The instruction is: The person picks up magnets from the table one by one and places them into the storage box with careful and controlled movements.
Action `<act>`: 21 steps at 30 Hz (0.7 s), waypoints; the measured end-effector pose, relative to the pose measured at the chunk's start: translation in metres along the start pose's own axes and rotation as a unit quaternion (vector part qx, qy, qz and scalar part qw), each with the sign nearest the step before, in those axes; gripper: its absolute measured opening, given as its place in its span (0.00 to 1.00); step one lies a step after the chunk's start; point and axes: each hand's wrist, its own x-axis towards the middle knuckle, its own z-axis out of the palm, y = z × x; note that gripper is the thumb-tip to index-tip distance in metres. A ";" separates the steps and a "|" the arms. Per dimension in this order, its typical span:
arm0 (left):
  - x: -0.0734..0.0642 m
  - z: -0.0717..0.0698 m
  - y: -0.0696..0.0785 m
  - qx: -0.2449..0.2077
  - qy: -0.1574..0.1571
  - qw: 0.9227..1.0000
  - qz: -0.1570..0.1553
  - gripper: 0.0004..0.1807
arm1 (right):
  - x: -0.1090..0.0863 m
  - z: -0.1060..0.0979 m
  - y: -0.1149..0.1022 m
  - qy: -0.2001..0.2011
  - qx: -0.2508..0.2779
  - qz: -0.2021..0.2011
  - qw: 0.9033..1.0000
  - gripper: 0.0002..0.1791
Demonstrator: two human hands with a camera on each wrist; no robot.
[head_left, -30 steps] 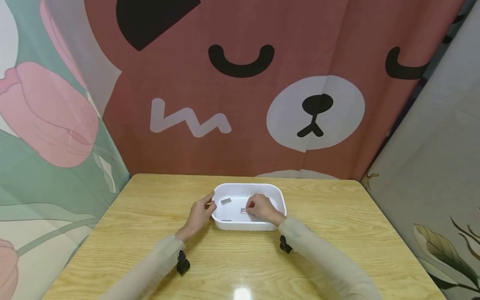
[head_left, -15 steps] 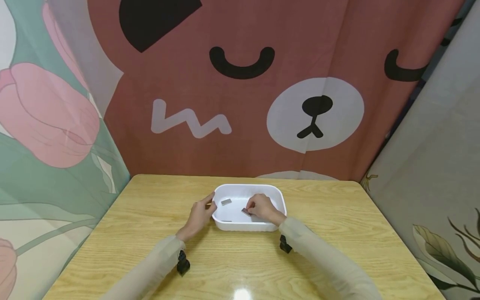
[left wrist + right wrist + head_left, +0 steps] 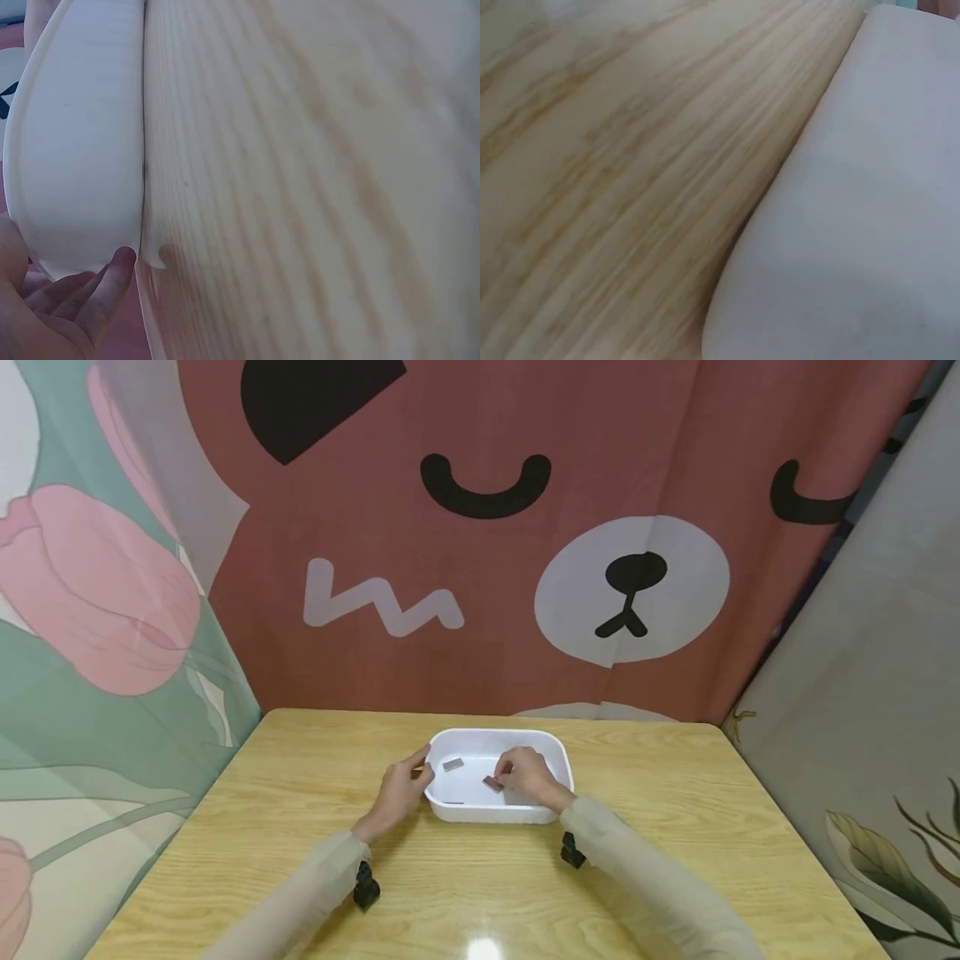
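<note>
A white plastic basin (image 3: pixel 491 813) with rounded corners stands on the table. My left hand (image 3: pixel 399 789) holds its left end, the thumb at the rim; in the left wrist view the fingers (image 3: pixel 112 289) lie against the outer wall. Inside the basin, my right hand (image 3: pixel 525 774) pinches a small flat grey rectangular piece (image 3: pixel 492 783), which lies slantwise low over the floor. A second grey rectangular piece (image 3: pixel 453 765) rests at the far left of the basin. Near the front wall shows a thin dark edge, mostly hidden. The right wrist view shows the basin's outer wall but not the hand.
The wood-grained table (image 3: pixel 300 760) extends around the basin on all sides. Behind it hangs a reddish-brown curtain (image 3: pixel 480 668) with a bear print, and patterned cloths hang at left and right. A black wrist device (image 3: pixel 366 889) sits under the left sleeve.
The piece at my right fingertips has turned from lying nearly level across to a slant, its near end towards the right. The left hand and the basin keep their places.
</note>
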 end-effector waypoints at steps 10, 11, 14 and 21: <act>-0.001 -0.005 0.007 0.022 -0.018 1.000 0.003 0.25 | -0.003 -0.009 0.011 0.013 -0.002 0.007 1.000 0.05; -0.001 -0.005 0.008 0.025 -0.019 0.999 0.004 0.25 | -0.003 -0.010 0.013 0.016 -0.004 0.007 1.000 0.05; -0.001 -0.007 0.009 0.028 -0.023 0.999 0.005 0.24 | -0.005 -0.014 0.016 0.019 -0.009 0.003 1.000 0.05; 0.003 -0.011 0.008 0.034 -0.016 0.999 0.004 0.21 | -0.009 -0.028 0.020 0.030 -0.004 -0.022 0.999 0.05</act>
